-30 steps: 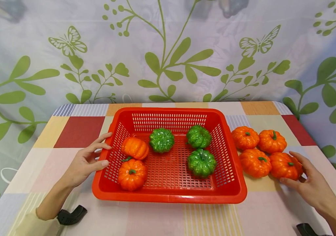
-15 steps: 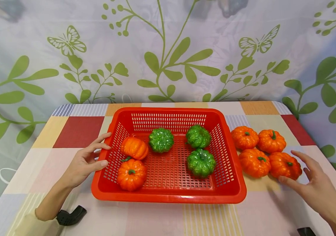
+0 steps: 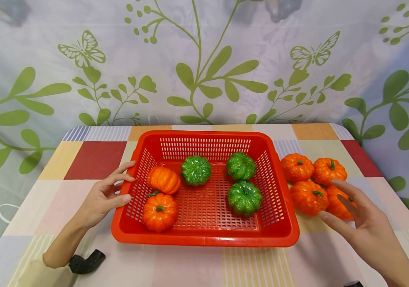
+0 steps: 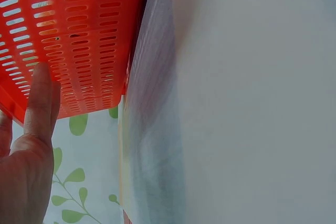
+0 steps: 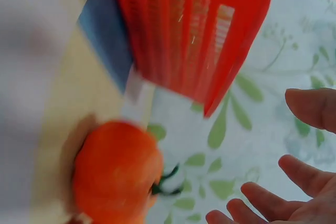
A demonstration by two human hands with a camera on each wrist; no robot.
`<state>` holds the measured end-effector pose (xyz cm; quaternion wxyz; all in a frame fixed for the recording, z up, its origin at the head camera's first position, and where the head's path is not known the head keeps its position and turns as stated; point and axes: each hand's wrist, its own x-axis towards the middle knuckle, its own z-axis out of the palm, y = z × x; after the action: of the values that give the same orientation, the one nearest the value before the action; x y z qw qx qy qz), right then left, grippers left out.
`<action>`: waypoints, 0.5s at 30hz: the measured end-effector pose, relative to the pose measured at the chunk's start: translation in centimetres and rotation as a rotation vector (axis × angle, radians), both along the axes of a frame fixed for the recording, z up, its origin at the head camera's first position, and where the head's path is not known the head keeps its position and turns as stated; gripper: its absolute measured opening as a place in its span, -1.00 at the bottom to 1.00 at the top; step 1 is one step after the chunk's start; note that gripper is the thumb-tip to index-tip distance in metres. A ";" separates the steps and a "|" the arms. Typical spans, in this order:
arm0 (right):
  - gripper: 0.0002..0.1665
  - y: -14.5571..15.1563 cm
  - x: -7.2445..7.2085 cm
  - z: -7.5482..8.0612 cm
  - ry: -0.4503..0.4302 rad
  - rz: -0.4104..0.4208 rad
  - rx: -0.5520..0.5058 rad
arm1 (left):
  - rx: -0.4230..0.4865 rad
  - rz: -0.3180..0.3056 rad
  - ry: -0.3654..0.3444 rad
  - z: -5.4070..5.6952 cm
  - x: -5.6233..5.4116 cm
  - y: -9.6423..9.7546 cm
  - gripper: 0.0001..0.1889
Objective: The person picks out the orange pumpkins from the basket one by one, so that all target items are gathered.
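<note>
A red plastic basket (image 3: 204,241) with slotted walls stands in the middle of the table. Inside lie three green pumpkins (image 3: 245,199) on the centre and right, and two orange pumpkins (image 3: 160,213) at the left. My left hand (image 3: 100,199) rests against the basket's left side, its fingers extended along the slotted wall in the left wrist view. To the right of the basket, several orange pumpkins (image 3: 309,198) sit in a cluster. Over the nearest right pumpkin (image 3: 337,205), partly covering it in the head view, hovers my right hand (image 5: 294,192), fingers spread and holding nothing.
A patchwork-patterned tablecloth (image 3: 190,263) covers the table. Behind it hangs a pale curtain (image 3: 118,59) with green leaves and butterflies. A black device (image 3: 87,262) is at my left wrist. A white cord (image 3: 4,213) shows beyond the left table edge.
My right hand has drawn off the nearest right pumpkin and shifted left over it, fingers spreading. My left hand stays at the basket, and the pumpkins look unmoved.
</note>
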<state>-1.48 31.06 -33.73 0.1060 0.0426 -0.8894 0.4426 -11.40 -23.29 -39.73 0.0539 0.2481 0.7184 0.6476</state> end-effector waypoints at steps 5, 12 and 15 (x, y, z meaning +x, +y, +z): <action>-0.12 -3.0 -0.3 1.0 -0.001 0.062 -0.003 | 0.002 0.001 0.000 0.0 0.0 0.0 -0.62; -0.19 -6.7 -1.0 1.5 0.046 0.186 -0.009 | 0.004 -0.001 0.000 0.0 0.0 0.0 -0.63; -0.24 -8.2 -1.1 1.5 0.093 0.236 -0.011 | 0.001 0.004 0.006 -0.1 -0.1 0.1 -0.63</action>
<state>-2.60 22.82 -32.19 0.0943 0.1669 -0.8699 0.4545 -11.45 -23.21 -39.82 0.0505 0.2487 0.7186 0.6475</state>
